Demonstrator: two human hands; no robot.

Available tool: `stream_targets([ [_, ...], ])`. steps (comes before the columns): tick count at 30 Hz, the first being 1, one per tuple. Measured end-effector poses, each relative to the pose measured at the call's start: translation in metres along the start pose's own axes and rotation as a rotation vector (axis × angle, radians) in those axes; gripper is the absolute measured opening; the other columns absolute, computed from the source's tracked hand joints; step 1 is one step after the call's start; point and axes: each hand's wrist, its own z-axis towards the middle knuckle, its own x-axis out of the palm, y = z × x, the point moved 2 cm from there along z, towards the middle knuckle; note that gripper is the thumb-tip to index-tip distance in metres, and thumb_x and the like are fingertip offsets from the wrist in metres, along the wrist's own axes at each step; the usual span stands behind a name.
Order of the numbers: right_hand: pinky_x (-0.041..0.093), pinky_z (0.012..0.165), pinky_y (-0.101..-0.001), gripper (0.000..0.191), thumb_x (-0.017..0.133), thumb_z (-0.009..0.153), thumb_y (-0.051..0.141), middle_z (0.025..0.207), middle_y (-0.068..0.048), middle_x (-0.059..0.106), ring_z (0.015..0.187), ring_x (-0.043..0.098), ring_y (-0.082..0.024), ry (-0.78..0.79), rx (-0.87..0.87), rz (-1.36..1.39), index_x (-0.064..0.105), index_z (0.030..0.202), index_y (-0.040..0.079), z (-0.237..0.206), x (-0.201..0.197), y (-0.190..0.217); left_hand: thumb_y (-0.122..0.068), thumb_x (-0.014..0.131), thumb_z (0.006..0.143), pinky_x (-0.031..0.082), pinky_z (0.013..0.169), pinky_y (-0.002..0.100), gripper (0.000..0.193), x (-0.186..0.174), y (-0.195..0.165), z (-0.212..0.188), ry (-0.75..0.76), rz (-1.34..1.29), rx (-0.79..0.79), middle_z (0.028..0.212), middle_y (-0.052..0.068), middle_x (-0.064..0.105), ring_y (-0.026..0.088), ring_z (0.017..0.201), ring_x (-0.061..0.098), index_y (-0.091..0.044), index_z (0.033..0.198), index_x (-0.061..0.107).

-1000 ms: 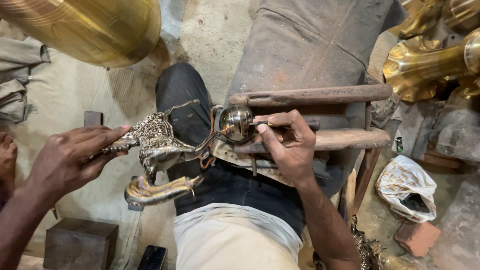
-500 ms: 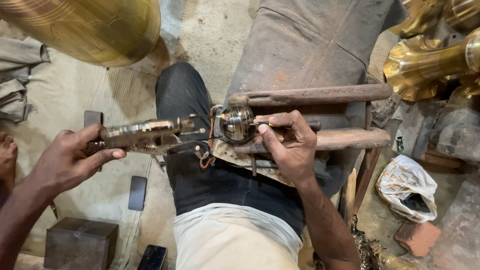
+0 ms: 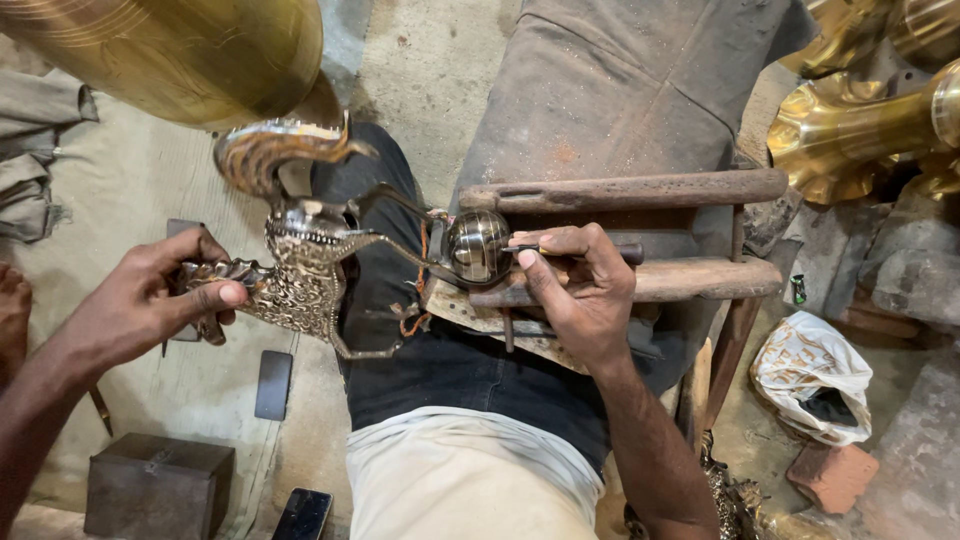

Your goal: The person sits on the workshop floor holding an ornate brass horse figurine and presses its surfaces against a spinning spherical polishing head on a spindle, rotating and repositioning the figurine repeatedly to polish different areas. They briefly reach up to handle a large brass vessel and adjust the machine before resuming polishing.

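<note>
My left hand (image 3: 150, 300) grips the end of an ornate brass figure (image 3: 300, 270) with a curled crest, held across my left thigh. The figure's thin stem ends in a shiny round brass ball (image 3: 477, 245) that rests on a rusty wooden-and-iron stand (image 3: 640, 190). My right hand (image 3: 580, 290) holds a thin dark metal tool (image 3: 625, 252) like a pen, its tip against the ball's right side. My legs in dark trousers lie under the work.
A large polished brass vessel (image 3: 190, 50) looms at the top left. More brass pieces (image 3: 880, 120) stand at the right. On the floor lie a dark metal box (image 3: 160, 485), two phones (image 3: 272, 384), a white plastic bag (image 3: 810, 375) and a brick (image 3: 830, 475).
My left hand has rotated the brass figure about its stem; the curled crest that hung below a second ago now points up. My right hand has kept the tool on the ball.
</note>
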Motion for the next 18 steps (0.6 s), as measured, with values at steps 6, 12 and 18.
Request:
stream_targets([
  [6,0.053,0.069,-0.0183,0.017,0.069,0.101,-0.011,0.108,-0.012,0.068,0.08,0.052,0.0,-0.011,0.006,-0.019,0.059,0.108,0.001,-0.003,0.0,-0.001,-0.037,0.073,0.084,0.05,0.043,0.036,0.04,-0.001,0.003,0.004,0.027,-0.042,-0.1,0.067,0.008,0.06,0.016,0.054,0.056,-0.004,0.102,0.059],
  [12,0.055,0.069,-0.0191,0.017,0.066,0.101,-0.012,0.115,-0.016,0.072,0.083,0.059,-0.001,0.004,0.008,0.032,0.058,0.109,0.001,-0.002,0.002,0.001,-0.044,0.071,0.091,0.044,0.037,0.034,0.043,-0.006,0.011,0.008,0.092,-0.048,-0.241,0.063,0.012,0.062,0.023,0.043,0.062,-0.008,0.111,0.06],
  [18,0.053,0.072,-0.018,0.016,0.065,0.101,-0.012,0.117,-0.017,0.072,0.086,0.059,-0.002,0.001,0.013,0.04,0.057,0.109,0.0,-0.003,0.002,0.001,-0.052,0.071,0.089,0.026,0.029,0.03,0.049,-0.007,0.012,0.014,0.201,-0.159,-0.316,0.06,0.01,0.057,0.023,0.037,0.061,-0.01,0.111,0.058],
])
